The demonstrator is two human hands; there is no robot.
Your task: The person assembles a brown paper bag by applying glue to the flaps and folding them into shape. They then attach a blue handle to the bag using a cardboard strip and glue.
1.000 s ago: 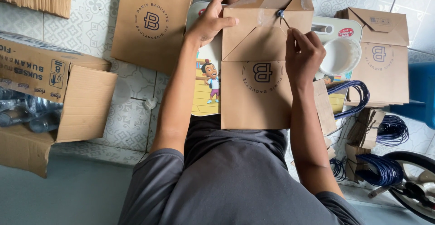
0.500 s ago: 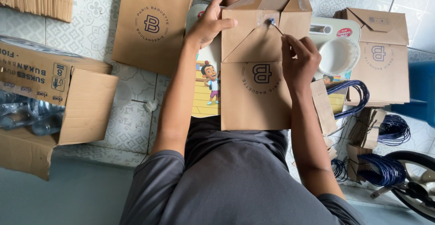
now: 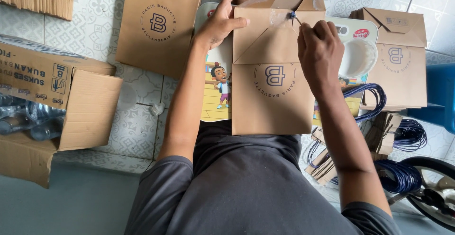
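A flat brown paper bag (image 3: pixel 270 93) with a round printed logo lies in front of me on a colourful low table (image 3: pixel 214 102). My left hand (image 3: pixel 222 19) presses on the bag's upper left corner, thumb on the folded flap. My right hand (image 3: pixel 318 50) pinches a thin blue cord (image 3: pixel 293 15) at the top of the bag, where the flaps fold open.
Another brown bag (image 3: pixel 159 24) lies on the tiled floor at the upper left, and a stack of them (image 3: pixel 395 59) sits to the right. An open cardboard box (image 3: pixel 52 107) stands at the left. Bundles of blue cord handles (image 3: pixel 407 135) lie to the right, near a black wheel (image 3: pixel 436 192).
My right hand has shifted up along the bag's top while working the blue cord. My left hand has stayed on the bag's corner.
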